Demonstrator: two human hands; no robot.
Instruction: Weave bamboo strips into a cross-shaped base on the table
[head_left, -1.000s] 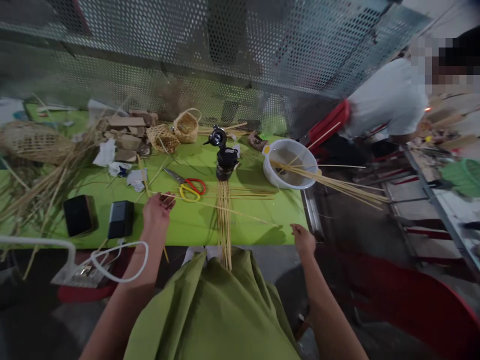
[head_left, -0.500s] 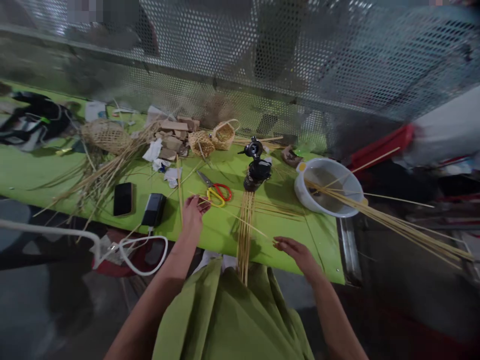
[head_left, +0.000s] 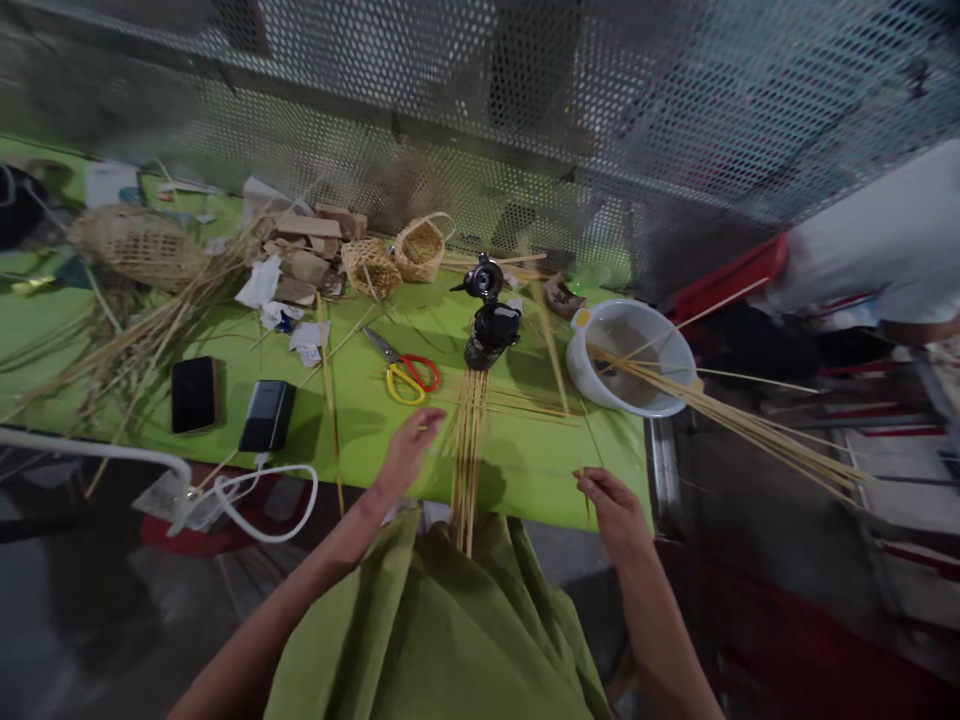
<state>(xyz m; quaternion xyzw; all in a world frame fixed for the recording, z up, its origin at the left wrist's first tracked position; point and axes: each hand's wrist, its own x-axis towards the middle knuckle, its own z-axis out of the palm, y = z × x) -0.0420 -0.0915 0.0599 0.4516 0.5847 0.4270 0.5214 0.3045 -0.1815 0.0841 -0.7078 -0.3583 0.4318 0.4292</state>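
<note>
My right hand [head_left: 611, 500] is closed in a pinch near the front edge of the green table, right of the bundle. It grips a thin bamboo strip [head_left: 551, 345], which points up and away and is smeared by motion. My left hand [head_left: 409, 450] hovers over the table below the scissors [head_left: 405, 368], fingers partly bent and apart, with no strip seen in it. Between both hands, a row of long bamboo strips [head_left: 469, 450] runs from my lap to a black lidded bottle or mug [head_left: 491, 335], which stands on their far ends.
A white tub [head_left: 577, 375] of water with soaking strips [head_left: 739, 425] stands at right, the strips jutting past the table edge. Woven baskets [head_left: 420, 248], wood blocks [head_left: 304, 262] and papers lie at the back. A phone [head_left: 193, 395] and power bank [head_left: 267, 415] with white cable lie left.
The strip that stretched between both hands has swung away from my left hand and points forward from my right. My left hand has moved towards the bundle. The camera view has shifted.
</note>
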